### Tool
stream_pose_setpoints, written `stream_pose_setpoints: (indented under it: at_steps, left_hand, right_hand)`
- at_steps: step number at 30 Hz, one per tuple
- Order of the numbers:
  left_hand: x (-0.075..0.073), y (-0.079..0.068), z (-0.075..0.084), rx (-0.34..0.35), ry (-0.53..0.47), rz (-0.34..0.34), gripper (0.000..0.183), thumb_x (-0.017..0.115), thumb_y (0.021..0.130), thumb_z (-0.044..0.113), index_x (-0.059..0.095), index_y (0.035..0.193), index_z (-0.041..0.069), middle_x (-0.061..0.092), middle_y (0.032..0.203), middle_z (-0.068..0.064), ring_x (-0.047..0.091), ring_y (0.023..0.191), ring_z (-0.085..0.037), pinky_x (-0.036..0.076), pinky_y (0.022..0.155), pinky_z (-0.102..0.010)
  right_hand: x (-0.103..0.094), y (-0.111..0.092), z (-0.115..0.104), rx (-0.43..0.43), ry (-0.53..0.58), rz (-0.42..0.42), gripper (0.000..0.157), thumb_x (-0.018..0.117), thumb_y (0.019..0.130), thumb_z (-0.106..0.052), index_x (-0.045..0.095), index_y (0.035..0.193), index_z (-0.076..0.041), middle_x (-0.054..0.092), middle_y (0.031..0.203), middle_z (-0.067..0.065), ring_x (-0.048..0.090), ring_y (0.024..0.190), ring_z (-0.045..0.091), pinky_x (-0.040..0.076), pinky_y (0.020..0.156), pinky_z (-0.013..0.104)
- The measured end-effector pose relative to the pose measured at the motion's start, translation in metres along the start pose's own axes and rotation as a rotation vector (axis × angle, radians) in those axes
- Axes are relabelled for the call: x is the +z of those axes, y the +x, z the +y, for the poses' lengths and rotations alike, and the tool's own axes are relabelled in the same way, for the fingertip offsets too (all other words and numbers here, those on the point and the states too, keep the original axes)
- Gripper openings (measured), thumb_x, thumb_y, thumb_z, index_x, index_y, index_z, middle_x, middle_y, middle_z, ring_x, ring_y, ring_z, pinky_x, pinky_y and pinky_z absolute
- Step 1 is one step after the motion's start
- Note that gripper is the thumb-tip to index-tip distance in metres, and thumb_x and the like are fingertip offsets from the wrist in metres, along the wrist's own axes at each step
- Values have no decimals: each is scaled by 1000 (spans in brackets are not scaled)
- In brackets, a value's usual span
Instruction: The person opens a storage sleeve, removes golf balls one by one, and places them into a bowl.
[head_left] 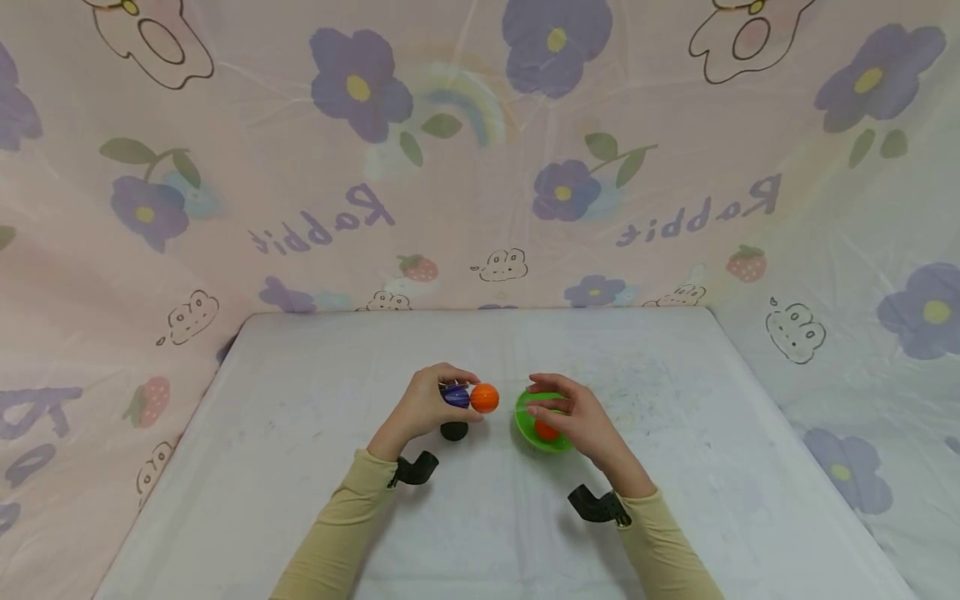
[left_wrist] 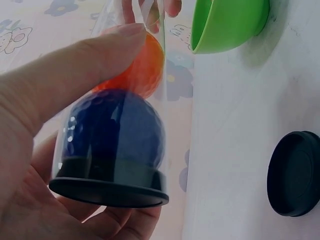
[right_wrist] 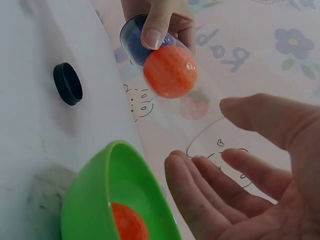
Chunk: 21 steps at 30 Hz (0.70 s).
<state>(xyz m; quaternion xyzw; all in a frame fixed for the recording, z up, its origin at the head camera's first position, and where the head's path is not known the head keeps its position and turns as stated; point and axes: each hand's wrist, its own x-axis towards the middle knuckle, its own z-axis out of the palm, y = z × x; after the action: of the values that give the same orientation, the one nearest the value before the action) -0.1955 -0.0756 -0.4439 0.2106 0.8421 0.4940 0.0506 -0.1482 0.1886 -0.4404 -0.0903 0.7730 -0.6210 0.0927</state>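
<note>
A clear tube [right_wrist: 207,112] lies on its side in the air, gripped by my left hand [head_left: 420,408] with thumb and fingers around it. Inside, a blue dimpled golf ball [left_wrist: 115,130] sits against the tube's black end cap [left_wrist: 110,192], followed by an orange golf ball [right_wrist: 170,72]. My right hand [head_left: 585,421] holds nothing, its fingers loosely bent beside the tube's uncapped end; whether they touch it I cannot tell. Below that hand stands a green bowl [head_left: 522,429] with another orange ball [head_left: 547,430] in it.
A loose black cap [right_wrist: 68,84] rests on the white table [head_left: 300,433], below my left hand and left of the bowl. Patterned cloth [head_left: 465,192] hangs behind the table and along both sides. A black curved mount [head_left: 596,504] sticks out from each wrist.
</note>
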Motion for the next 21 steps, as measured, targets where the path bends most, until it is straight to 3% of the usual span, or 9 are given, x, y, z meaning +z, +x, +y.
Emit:
stream_pose_setpoints:
  at_steps: [9, 21]
  left_hand:
    - [-1, -1, 0, 8, 22, -7, 49, 91, 61, 33, 72, 105, 21, 63, 105, 6, 56, 98, -17, 49, 85, -37]
    - [2, 1, 0, -1, 34, -1, 47, 92, 62, 27, 72, 104, 21, 63, 103, 7, 56, 95, -15, 48, 85, -37]
  right_hand:
    - [0, 2, 2, 18, -15, 9, 48, 71, 88, -21, 55, 132, -13, 56, 127, 15, 59, 110, 29, 50, 88, 36]
    - [-1, 1, 1, 27, -12, 13, 46, 69, 90, -25, 55, 131, -11, 57, 127, 15, 59, 111, 27, 49, 90, 35]
